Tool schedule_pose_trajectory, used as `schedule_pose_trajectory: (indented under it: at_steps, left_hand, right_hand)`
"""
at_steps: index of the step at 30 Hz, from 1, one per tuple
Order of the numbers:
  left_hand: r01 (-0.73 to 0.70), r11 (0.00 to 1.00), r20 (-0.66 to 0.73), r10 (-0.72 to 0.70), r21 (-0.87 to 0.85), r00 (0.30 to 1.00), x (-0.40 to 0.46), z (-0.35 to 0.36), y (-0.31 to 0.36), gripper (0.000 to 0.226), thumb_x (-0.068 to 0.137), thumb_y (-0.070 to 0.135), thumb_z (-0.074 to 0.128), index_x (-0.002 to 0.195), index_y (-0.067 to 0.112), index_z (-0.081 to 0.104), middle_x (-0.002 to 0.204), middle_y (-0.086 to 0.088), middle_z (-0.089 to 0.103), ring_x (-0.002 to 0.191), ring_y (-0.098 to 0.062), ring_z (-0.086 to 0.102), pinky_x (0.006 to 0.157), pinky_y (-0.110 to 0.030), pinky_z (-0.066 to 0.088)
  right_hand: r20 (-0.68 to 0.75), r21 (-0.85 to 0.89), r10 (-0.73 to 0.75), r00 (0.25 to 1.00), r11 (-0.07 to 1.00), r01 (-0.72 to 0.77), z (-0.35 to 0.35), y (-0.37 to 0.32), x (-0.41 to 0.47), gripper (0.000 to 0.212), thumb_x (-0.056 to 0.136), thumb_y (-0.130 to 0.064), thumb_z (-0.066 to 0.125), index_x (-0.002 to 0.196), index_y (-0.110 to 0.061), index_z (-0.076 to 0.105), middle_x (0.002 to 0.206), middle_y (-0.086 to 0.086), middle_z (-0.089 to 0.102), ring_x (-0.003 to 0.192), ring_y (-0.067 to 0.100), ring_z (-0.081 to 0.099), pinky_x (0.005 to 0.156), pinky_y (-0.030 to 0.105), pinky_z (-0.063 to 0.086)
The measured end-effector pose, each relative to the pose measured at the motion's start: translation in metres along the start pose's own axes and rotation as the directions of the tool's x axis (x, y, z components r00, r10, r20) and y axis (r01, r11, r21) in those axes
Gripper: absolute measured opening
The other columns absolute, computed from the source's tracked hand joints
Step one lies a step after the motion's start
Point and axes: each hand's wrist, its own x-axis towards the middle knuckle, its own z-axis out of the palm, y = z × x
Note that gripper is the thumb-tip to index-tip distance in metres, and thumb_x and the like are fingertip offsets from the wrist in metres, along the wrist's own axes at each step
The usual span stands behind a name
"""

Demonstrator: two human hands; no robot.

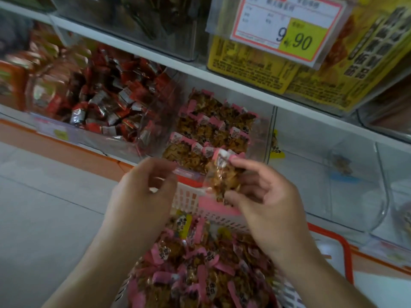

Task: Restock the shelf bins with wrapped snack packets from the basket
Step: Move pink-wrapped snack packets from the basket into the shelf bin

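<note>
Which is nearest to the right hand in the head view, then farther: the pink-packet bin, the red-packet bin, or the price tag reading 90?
From the right hand:
1. Pink-packet bin, just above its fingertips, centre shelf.
2. Red-packet bin, up and to the left.
3. Price tag, top of frame, on the upper shelf.

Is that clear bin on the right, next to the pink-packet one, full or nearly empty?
Nearly empty: the clear bin shows bare plastic with only one or two packets inside.
</note>
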Motion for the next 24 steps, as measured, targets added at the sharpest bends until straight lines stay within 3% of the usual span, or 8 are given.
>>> schedule_pose_trajectory:
  at_steps: [1,3,5,7,10,14,20,24]
  left_hand:
    - [0.01,0.994,-0.046,-0.006,0.104,0.999,0.002,-0.003,-0.005,0.02,0.098,0.027,0.063,0.111,0.042,0.064,0.102,0.017,0.068,0.09,-0.007,0.065,0.07,-0.028,0.052]
    - [0.073,0.959,-0.062,-0.058,0.274,0.996,0.004,-0.009,-0.016,0.038,0.096,0.026,0.061,0.131,0.04,0.053,0.124,0.011,0.056,0.112,-0.018,0.058,0.091,-0.041,0.053]
    - [0.148,0.905,0.006,-0.164,0.398,0.986,0.005,-0.01,-0.023,0.052,0.095,0.029,0.06,0.144,0.03,0.04,0.136,-0.001,0.047,0.122,-0.029,0.05,0.103,-0.049,0.047]
    - [0.202,0.863,0.083,-0.269,0.464,0.959,0.004,-0.008,-0.027,0.062,0.096,0.035,0.059,0.15,0.022,0.031,0.141,-0.007,0.044,0.126,-0.031,0.046,0.107,-0.048,0.044]
    - [0.215,0.85,0.136,-0.315,0.481,0.939,0.004,-0.007,-0.027,0.06,0.099,0.039,0.056,0.147,0.02,0.026,0.136,-0.006,0.047,0.125,-0.028,0.047,0.108,-0.044,0.044]
    - [0.208,0.849,0.134,-0.307,0.485,0.942,0.007,-0.007,-0.026,0.05,0.099,0.039,0.053,0.139,0.022,0.028,0.131,-0.004,0.048,0.121,-0.027,0.049,0.104,-0.041,0.045]
    - [0.21,0.847,0.115,-0.302,0.489,0.946,0.009,-0.006,-0.024,0.055,0.098,0.045,0.053,0.138,0.026,0.021,0.135,-0.002,0.046,0.126,-0.028,0.049,0.106,-0.042,0.045]
    - [0.2,0.849,0.11,-0.287,0.489,0.952,0.008,-0.005,-0.025,0.051,0.097,0.045,0.053,0.135,0.026,0.024,0.12,-0.001,0.043,0.122,-0.028,0.05,0.103,-0.042,0.045]
  right_hand:
    - [-0.033,-0.025,-0.005,0.999,1.0,0.004,0.005,-0.002,0.011,0.06,0.082,0.001,0.087,0.121,-0.043,0.075,0.101,-0.011,0.078,0.093,0.006,0.075,0.083,0.023,0.062]
    - [-0.087,-0.088,-0.006,0.996,0.996,-0.002,0.016,-0.008,0.044,0.057,0.083,-0.004,0.088,0.12,-0.045,0.073,0.101,-0.013,0.077,0.091,0.0,0.073,0.079,0.021,0.061]
    - [-0.119,-0.17,-0.016,0.993,0.985,-0.004,0.03,-0.008,0.087,0.054,0.085,-0.011,0.088,0.122,-0.046,0.071,0.103,-0.014,0.076,0.09,0.0,0.072,0.077,0.026,0.06]
    - [-0.177,-0.287,-0.058,0.982,0.958,0.004,0.042,-0.006,0.133,0.049,0.087,-0.016,0.086,0.123,-0.045,0.069,0.113,-0.013,0.074,0.102,0.009,0.072,0.083,0.032,0.061]
    - [-0.277,-0.447,-0.078,0.958,0.893,-0.057,0.057,-0.001,0.193,0.041,0.09,-0.023,0.078,0.128,-0.036,0.068,0.129,-0.003,0.07,0.119,0.023,0.067,0.099,0.035,0.055]
    - [-0.335,-0.451,0.063,0.94,0.865,-0.218,0.066,0.004,0.242,0.048,0.099,-0.03,0.067,0.146,-0.025,0.062,0.147,0.009,0.062,0.135,0.033,0.058,0.112,0.042,0.05]
    - [-0.29,-0.658,-0.044,0.956,0.734,-0.166,0.072,0.004,0.251,0.052,0.099,-0.038,0.068,0.148,-0.025,0.058,0.152,0.013,0.055,0.143,0.037,0.047,0.118,0.046,0.043]
    - [-0.229,-0.713,-0.053,0.972,0.689,-0.13,0.074,-0.001,0.247,0.051,0.1,-0.034,0.068,0.148,-0.023,0.056,0.152,0.015,0.05,0.144,0.039,0.042,0.117,0.044,0.04]
